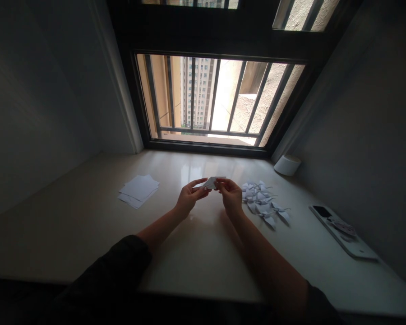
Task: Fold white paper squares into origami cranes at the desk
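Note:
Between my two hands, a small piece of folded white paper [210, 183] is held up just above the white sill. My left hand [188, 197] pinches its left side. On the other side, my right hand [230, 193] grips the right part with thumb and fingertips. The fingers cover some of the folds. Right beside my right hand lies a cluster of several folded white paper cranes [262, 201]. Off to the left of my left hand rests a loose stack of white paper sheets [138, 189].
The white sill [176, 253] runs up to a dark-framed, barred window [203, 146]. A white cylindrical object [287, 165] stands at the back right corner by the wall. Along the right edge lies a flat white device with a dark screen [343, 232]. Walls close in both sides.

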Available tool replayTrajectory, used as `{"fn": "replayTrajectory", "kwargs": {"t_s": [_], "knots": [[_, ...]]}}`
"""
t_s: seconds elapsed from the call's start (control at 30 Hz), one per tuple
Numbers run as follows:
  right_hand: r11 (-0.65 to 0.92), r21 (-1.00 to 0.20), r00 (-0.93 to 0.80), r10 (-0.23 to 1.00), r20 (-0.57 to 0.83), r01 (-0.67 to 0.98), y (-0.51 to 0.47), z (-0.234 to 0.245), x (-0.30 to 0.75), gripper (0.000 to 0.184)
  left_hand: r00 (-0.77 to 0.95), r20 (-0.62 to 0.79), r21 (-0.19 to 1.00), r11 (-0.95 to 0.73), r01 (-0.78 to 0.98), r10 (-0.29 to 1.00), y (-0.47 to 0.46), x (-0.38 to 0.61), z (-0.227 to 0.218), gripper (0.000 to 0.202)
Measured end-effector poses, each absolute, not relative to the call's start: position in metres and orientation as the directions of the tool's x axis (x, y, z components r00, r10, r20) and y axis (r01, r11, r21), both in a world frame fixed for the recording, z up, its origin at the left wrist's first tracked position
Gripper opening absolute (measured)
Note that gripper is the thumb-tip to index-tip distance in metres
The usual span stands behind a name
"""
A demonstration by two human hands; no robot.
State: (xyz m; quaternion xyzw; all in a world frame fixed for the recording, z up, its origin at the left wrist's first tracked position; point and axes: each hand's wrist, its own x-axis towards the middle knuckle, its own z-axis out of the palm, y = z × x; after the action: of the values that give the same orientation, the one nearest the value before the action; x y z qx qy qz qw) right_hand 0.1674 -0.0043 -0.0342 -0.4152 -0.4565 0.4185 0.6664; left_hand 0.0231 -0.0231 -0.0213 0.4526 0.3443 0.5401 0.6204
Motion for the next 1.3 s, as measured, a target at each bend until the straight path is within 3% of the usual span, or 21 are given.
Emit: {"fn": "replayTrajectory", "kwargs": {"t_s": [0.23,0.43,0.67,1.3], "knots": [[0.349,-0.929,0.337,0.895,0.292,-0.121,0.000,-0.034,0.174,0.027,0.183,0.186,0.961,-0.140,-0.241,0.965,-0.022,0.020,-0.019,0.061],[0.360,-0.917,0.280,0.910,0.304,-0.174,-0.002,-0.032,0.170,0.023,0.087,0.210,0.971,-0.197,-0.139,0.974,-0.023,0.018,-0.018,0.057],[0.368,-0.905,0.243,0.917,0.317,-0.211,-0.006,-0.032,0.165,0.024,-0.039,0.182,0.963,-0.186,-0.195,0.983,-0.021,0.021,-0.021,0.039],[0.391,-0.886,0.342,0.891,0.297,-0.248,-0.006,-0.037,0.161,0.023,-0.064,0.071,0.939,-0.088,-0.333,0.995,-0.023,0.026,-0.019,0.039]]}}
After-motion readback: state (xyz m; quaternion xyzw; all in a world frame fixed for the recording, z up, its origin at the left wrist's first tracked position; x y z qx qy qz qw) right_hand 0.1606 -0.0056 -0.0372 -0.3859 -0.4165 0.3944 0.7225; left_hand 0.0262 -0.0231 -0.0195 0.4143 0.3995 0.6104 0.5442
